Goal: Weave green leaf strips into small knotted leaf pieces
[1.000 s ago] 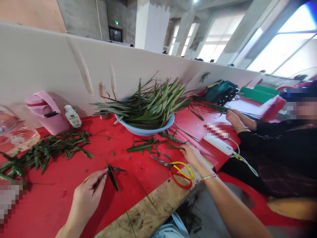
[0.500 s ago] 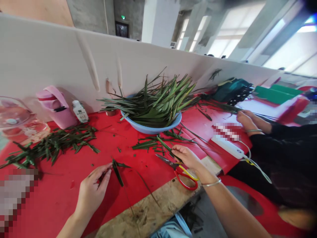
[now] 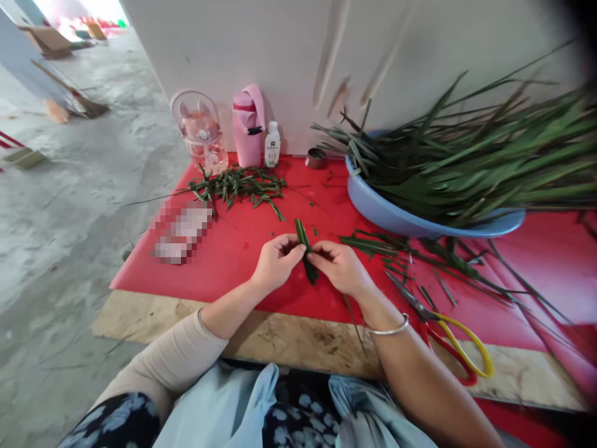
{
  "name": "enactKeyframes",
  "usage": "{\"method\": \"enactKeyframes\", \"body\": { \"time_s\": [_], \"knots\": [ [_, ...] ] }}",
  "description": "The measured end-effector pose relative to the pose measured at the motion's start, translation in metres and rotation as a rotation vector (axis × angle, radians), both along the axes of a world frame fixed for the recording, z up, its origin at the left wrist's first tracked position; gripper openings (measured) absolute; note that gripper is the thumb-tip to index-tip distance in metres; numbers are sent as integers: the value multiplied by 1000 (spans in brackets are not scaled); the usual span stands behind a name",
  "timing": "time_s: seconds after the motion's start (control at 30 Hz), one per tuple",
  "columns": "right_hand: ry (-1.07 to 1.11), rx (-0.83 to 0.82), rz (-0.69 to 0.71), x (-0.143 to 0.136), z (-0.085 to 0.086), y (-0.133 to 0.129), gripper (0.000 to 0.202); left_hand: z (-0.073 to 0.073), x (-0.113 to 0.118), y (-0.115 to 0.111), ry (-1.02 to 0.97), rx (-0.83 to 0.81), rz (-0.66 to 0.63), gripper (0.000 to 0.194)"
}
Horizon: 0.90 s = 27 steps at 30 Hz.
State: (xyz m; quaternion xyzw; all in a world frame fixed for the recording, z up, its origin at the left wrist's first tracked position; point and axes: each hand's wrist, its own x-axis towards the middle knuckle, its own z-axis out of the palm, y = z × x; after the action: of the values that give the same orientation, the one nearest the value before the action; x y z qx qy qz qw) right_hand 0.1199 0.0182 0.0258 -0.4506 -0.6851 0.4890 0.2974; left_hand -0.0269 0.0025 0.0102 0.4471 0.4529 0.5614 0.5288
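Observation:
Over the red table cover, my left hand (image 3: pixel 276 264) and my right hand (image 3: pixel 344 267) meet at a short folded green leaf strip (image 3: pixel 301 231). Both hands pinch it between thumb and fingers, and its ends stick out above and below them. Right of my right wrist lie scissors (image 3: pixel 426 314) with one yellow and one red handle. Beyond my right hand are cut leaf strips (image 3: pixel 380 244). A heap of small folded leaf pieces (image 3: pixel 237 186) sits beyond my left hand.
A blue basin (image 3: pixel 387 208) piled with long green leaves (image 3: pixel 489 162) stands at the right. Against the white partition are a clear pink-lidded jug (image 3: pixel 204 140), a pink bottle holder (image 3: pixel 247 134), a small white bottle (image 3: pixel 272 146) and a brown tape roll (image 3: pixel 316 159).
The view has swung left. My hands, apart before, have come together on the leaf strip. The scissors still lie on the table; the co-worker at the right is out of view.

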Motion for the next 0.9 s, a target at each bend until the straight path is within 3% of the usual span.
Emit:
{"method": "enactKeyframes", "body": {
  "time_s": [0.17, 0.3, 0.6, 0.77, 0.9],
  "knots": [
    [12, 64, -43, -6, -8, 0, 18, -3, -2, 1, 27, 14, 59, 9],
    [35, 92, -103, -8, -16, -7, 18, -7, -1, 2, -1, 4, 21, 8],
    [169, -158, -39, -4, -13, -7, 25, -7, 2, 2, -128, -108, 55, 12],
    [187, -161, -30, -4, -16, -6, 24, -7, -5, 3, 59, 21, 143, 10],
    [87, -30, -50, -2, -10, -9, 20, -5, -7, 1, 253, 129, 151, 13]
  ]
}}
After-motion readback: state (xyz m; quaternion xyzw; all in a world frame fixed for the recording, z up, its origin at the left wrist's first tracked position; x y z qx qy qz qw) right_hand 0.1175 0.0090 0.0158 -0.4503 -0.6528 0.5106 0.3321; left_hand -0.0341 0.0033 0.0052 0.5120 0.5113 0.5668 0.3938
